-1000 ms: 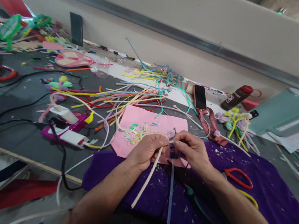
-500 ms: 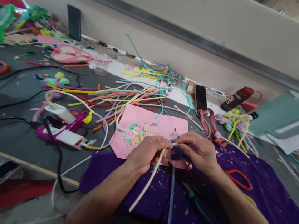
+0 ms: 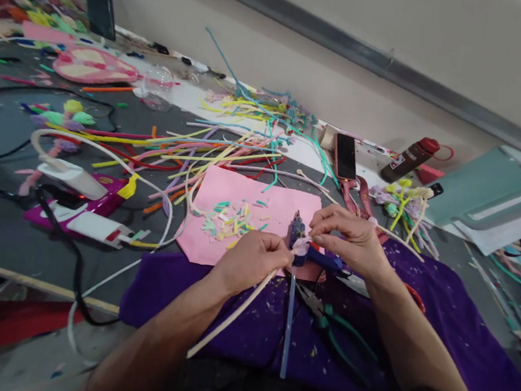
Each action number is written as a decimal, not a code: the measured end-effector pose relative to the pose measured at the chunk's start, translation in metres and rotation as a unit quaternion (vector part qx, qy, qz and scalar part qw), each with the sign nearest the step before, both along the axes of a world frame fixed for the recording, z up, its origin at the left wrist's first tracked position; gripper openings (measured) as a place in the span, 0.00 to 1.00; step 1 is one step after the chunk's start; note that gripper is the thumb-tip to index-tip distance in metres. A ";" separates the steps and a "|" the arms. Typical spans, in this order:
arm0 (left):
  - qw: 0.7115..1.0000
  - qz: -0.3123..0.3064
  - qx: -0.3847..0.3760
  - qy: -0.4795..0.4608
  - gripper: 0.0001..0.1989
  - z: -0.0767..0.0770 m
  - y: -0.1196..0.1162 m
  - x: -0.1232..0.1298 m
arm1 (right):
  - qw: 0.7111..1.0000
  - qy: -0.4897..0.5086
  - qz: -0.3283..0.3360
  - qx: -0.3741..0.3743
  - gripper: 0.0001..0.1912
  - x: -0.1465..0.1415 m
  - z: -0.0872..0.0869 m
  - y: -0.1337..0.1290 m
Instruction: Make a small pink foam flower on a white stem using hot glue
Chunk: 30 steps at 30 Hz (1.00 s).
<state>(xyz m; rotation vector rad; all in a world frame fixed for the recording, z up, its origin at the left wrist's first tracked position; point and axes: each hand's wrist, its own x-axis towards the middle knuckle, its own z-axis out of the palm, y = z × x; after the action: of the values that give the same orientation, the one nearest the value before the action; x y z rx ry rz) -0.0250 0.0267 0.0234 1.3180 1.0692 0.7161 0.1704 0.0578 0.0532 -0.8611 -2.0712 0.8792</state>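
My left hand pinches a cream stem whose free end hangs down toward me. At the stem's upper end sits a small pale lilac piece, between both hands. The fingertips of my right hand are closed on that piece's right side. Just behind it lies a dark blue glue gun, with a translucent glue stick pointing toward me. Pink foam sheet lies under the hands, scattered with small cut pieces. Green-handled pliers rest on the purple cloth.
A magenta power strip with white plugs and cables is at left. Many coloured stems lie behind the foam sheet. Farther back are a phone, a dark bottle and a green board. Red-handled scissors show beside my right forearm.
My hands have moved slightly apart, and the lilac piece now shows between them. The view has shifted, so most things appear farther left. The glue gun and pliers are more visible.
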 end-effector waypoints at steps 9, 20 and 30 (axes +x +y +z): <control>0.999 -0.026 0.013 0.030 0.10 0.002 0.000 0.001 | 0.996 -0.058 0.061 0.005 0.04 0.002 0.001 0.001; 0.997 -0.044 0.036 0.046 0.08 -0.003 0.000 0.000 | 0.989 -0.124 0.067 0.049 0.04 0.002 0.002 0.000; 0.997 -0.036 0.039 0.047 0.09 -0.001 0.000 0.001 | 0.982 -0.163 0.067 0.065 0.06 0.002 0.005 -0.001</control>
<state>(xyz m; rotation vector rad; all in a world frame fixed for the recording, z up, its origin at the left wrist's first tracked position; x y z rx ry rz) -0.0242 0.0268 0.0227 1.4619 1.0724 0.6515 0.1726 0.0572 0.0586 -0.8470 -2.4645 0.6985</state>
